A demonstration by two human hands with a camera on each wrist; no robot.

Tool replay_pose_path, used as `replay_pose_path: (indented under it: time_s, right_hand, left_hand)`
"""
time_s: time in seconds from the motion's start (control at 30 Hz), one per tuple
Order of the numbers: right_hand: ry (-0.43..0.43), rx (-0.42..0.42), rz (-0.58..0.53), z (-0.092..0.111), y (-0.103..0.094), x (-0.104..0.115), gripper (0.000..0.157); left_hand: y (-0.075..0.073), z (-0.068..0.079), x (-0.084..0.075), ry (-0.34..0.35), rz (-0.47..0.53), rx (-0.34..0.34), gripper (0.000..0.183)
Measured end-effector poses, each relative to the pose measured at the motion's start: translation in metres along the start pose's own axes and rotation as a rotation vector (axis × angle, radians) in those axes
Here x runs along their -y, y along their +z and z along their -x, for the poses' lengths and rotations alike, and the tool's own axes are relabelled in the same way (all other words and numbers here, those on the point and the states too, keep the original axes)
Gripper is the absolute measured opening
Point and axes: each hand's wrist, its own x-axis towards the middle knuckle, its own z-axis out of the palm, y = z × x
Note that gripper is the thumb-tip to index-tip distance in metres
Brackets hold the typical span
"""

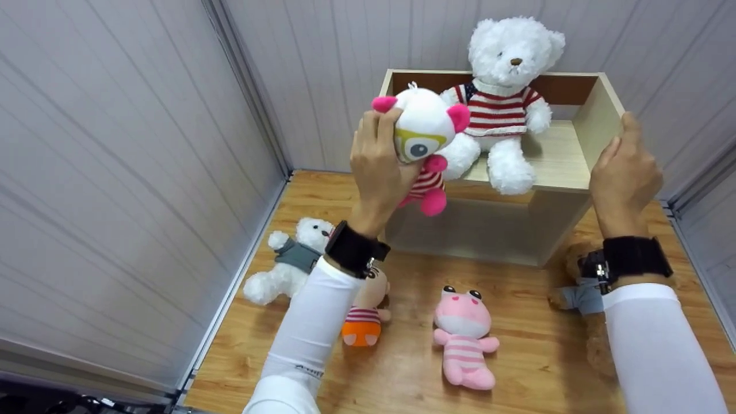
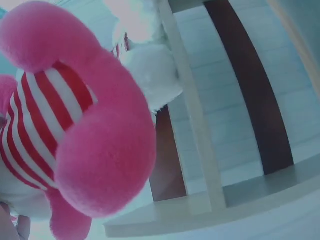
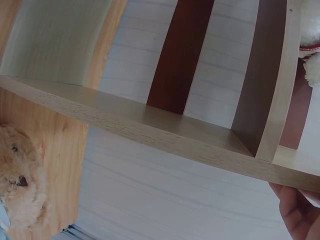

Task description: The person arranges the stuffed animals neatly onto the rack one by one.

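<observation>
My left hand (image 1: 376, 164) grips the head of a plush toy (image 1: 424, 118) with pink ears, yellow glasses and a red-striped body. In the left wrist view, the plush toy's pink limb (image 2: 107, 160) fills much of the picture. Just right of it, a large white teddy bear (image 1: 497, 115) in a red-striped sweater sits on top of a pale wooden shelf (image 1: 566, 155). At the shelf's right side panel, my right hand (image 1: 627, 169) holds the upper edge; its curled fingers (image 3: 295, 210) show outside the panel in the right wrist view.
On the wood floor lie a pink frog plush (image 1: 463, 339), a doll plush (image 1: 365, 310) in orange shorts and a white bear (image 1: 299, 256) in a grey shirt. A brown teddy bear (image 3: 20, 175) lies right of the shelf. Grey panel walls (image 1: 144, 115) enclose the space.
</observation>
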Motion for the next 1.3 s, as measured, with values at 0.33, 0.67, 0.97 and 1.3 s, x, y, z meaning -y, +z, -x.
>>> replay_pose_path:
  time_s: [0.33, 0.67, 0.97, 1.3]
  right_hand:
    - [-0.001, 0.025, -0.004, 0.001, -0.002, -0.001, 0.048]
    - [-0.003, 0.05, 0.003, 0.002, -0.003, -0.002, 0.049]
    - [0.003, 0.034, -0.008, 0.003, -0.004, -0.001, 0.048]
    - [-0.02, 0.007, -0.005, 0.003, -0.004, -0.002, 0.048]
  left_hand:
    - [0.029, -0.033, 0.005, -0.033, -0.052, -0.066, 0.063]
    - [0.061, -0.03, 0.023, -0.192, -0.105, 0.057, 0.062]
    - [0.09, -0.021, 0.028, -0.213, -0.332, 0.18, 0.065]
    - [0.094, -0.022, 0.026, -0.253, -0.489, 0.297, 0.09]
